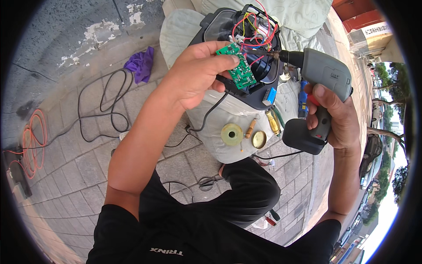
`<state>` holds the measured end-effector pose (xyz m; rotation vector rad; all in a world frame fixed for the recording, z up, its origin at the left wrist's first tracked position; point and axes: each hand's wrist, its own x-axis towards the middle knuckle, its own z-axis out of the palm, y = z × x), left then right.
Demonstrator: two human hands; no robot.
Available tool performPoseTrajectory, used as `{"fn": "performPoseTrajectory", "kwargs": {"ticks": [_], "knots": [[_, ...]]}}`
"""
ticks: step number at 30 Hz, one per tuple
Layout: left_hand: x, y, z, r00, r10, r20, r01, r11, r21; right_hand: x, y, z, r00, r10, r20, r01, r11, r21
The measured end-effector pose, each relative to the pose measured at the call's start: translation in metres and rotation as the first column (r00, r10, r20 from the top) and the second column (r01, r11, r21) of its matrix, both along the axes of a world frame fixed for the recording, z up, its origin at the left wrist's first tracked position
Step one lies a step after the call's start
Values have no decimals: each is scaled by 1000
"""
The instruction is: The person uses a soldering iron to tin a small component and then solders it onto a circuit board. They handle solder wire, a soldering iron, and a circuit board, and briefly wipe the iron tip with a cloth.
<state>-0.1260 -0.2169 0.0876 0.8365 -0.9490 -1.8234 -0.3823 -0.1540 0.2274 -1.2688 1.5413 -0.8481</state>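
My left hand (196, 72) pinches a green circuit board (239, 69) between thumb and fingers, holding it tilted over an opened black appliance housing (263, 97). Red and yellow wires (251, 25) loop out of the housing behind the board. My right hand (336, 115) is wrapped round the handle of a grey cordless soldering gun (327, 72) with a black battery base. Its thin tip points left and comes close to the board's upper right edge; whether it touches I cannot tell.
The housing stands on a cloth-covered support (211, 145). On it lie a yellow-green roll (231, 134), an open round tin (259, 140) and a yellow-handled tool (273, 123). A purple cloth (140, 64), black cable (105, 138) and orange cord (35, 145) lie on the paving at left.
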Motion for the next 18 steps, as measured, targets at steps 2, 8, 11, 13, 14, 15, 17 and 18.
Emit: {"fn": "performPoseTrajectory", "kwargs": {"ticks": [2,8,11,13,14,15,17,18], "knots": [[1,-1,-1,1000,-11,1,11,1000,-5,0,0,-1,1000,3,11,-3,1000,-5],[1,0,-1,1000,-11,4,11,1000,-8,-3,0,-3,1000,-10,20,10,1000,2],[2,0,-1,1000,-13,-1,13,1000,-11,-4,-1,-4,1000,-20,18,20,1000,19],[2,0,-2,1000,-18,-4,18,1000,-12,-7,-1,-5,1000,-9,23,8,1000,30],[2,-1,-3,1000,-22,-3,22,1000,-14,-12,-2,-6,1000,7,29,-8,999,38],[2,-1,-3,1000,-25,-3,25,1000,-16,-15,-3,-6,999,22,36,-24,999,45],[2,-1,-2,1000,-22,9,22,1000,-13,-15,-3,-7,999,29,39,-31,999,43],[2,0,-2,1000,-20,15,20,1000,-11,-15,-3,-7,999,32,41,-34,999,42]]}}
